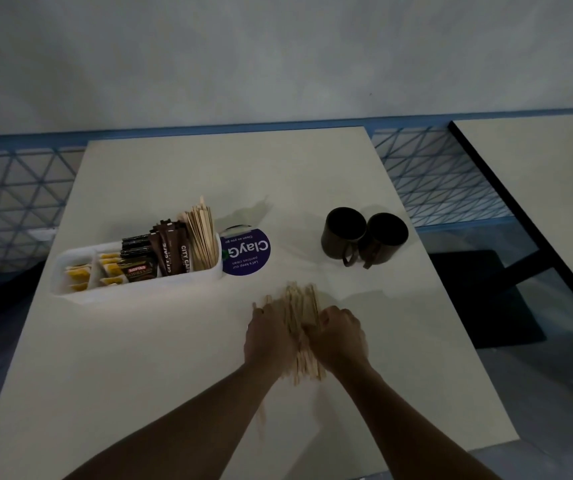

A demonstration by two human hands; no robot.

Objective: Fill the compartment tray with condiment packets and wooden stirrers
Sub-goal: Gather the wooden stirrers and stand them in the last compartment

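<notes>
A white compartment tray (70,289) stands at the table's left. It holds yellow packets (79,273), dark coffee sachets (170,252) and upright wooden stirrers (202,237) in its right end. A loose bundle of wooden stirrers (300,306) lies on the table in front of me. My left hand (267,336) and my right hand (338,336) grip this bundle from either side, fingers curled round it. The bundle's middle is hidden between the hands.
A round purple sticker (247,252) lies just right of the tray. Two dark mugs (363,235) stand side by side at the right. One stray stirrer (261,419) lies beside my left forearm. A second table (548,174) is at the far right.
</notes>
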